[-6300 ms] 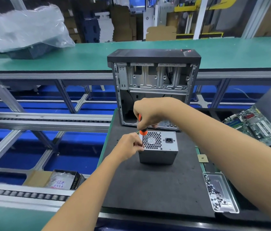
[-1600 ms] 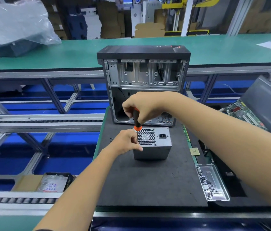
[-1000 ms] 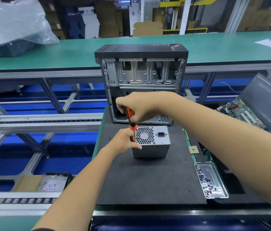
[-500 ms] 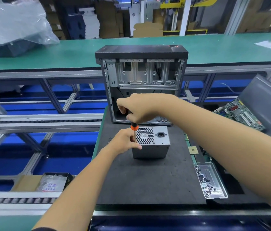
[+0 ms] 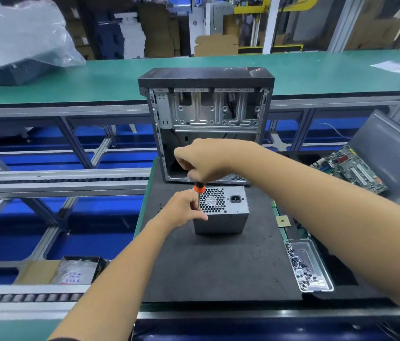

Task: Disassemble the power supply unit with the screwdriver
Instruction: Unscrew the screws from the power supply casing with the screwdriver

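A grey metal power supply unit (image 5: 228, 212) stands on the black foam mat (image 5: 218, 267), fan grille and power socket facing up. My right hand (image 5: 204, 161) grips the black and orange handle of a screwdriver (image 5: 198, 190), which stands upright with its shaft going down at the unit's near left top corner. My left hand (image 5: 185, 209) holds the unit's left edge, fingers curled beside the shaft. The screwdriver tip is hidden by my left fingers.
An open computer case (image 5: 206, 124) stands just behind the unit. A metal tray (image 5: 317, 254) holding several screws lies at the right, a motherboard (image 5: 349, 171) beyond it. A small chip (image 5: 283, 221) lies on the mat's right edge. Conveyor rails run at the left.
Across the frames my right hand has kept turning the screwdriver at the same corner, the handle dropping a little; my left hand stays on the unit. The view has shifted slightly.
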Motion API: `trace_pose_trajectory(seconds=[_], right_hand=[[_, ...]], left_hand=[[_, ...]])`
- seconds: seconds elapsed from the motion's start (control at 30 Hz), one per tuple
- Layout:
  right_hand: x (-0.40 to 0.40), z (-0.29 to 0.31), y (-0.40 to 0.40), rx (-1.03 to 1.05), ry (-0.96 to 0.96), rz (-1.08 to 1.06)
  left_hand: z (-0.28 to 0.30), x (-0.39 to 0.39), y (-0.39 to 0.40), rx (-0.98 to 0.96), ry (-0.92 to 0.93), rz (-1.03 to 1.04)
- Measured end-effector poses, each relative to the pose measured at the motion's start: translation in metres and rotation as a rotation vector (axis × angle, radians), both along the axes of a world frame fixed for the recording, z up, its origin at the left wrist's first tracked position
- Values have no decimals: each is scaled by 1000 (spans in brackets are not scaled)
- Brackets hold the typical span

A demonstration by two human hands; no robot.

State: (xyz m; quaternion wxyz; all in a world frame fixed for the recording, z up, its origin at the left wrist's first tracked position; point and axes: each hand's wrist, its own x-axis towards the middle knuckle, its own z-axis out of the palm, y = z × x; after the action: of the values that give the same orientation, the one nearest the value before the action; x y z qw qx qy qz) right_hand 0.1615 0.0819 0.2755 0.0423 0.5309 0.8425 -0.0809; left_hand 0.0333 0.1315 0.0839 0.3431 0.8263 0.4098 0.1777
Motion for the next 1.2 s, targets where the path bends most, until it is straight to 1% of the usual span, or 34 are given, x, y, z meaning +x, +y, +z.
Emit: trace_pose_trajectory(seconds=[0.1,0.2,0.33,0.37,0.43,0.5,0.63,0.7,0.77,0.83,0.9,0.93,1.07,1.2], right_hand=[[2,4,-2,-60,71,35],[3,0,-2,-11,56,36],[0,-1,-3,93,-112,-23],[-3,-2,-2,102,-126,-38],[-6,-4,0,90,-97,-47],[-7,-2,1,61,-28,-19],[-5,4,2,-119,182,40],[-4,1,3,-136,225,30],[-4,-4,5,-50,164,17],[-3,-4,7,53,40,-51],[-4,-4,9,86,-58,-132],[-4,-4,10,84,-85,-138],[-4,3,5,-5,-61,-36],[-2,8,3,-39,-23,26]], left_hand=[[0,0,0,8,-2,10],[0,1,1,17,8,8],[1,2,0,29,0,-1],[1,1,0,31,0,0],[1,1,0,24,-1,6],[-1,1,1,12,-6,10],[-3,0,3,-8,-21,-16],[-3,1,4,-20,-21,-5],[-3,1,4,-40,-13,27],[-2,1,3,-38,-6,43],[-1,1,2,-28,-11,32],[-1,1,3,-21,-13,24],[-2,1,4,-10,-9,0],[-3,1,4,-5,-12,2]])
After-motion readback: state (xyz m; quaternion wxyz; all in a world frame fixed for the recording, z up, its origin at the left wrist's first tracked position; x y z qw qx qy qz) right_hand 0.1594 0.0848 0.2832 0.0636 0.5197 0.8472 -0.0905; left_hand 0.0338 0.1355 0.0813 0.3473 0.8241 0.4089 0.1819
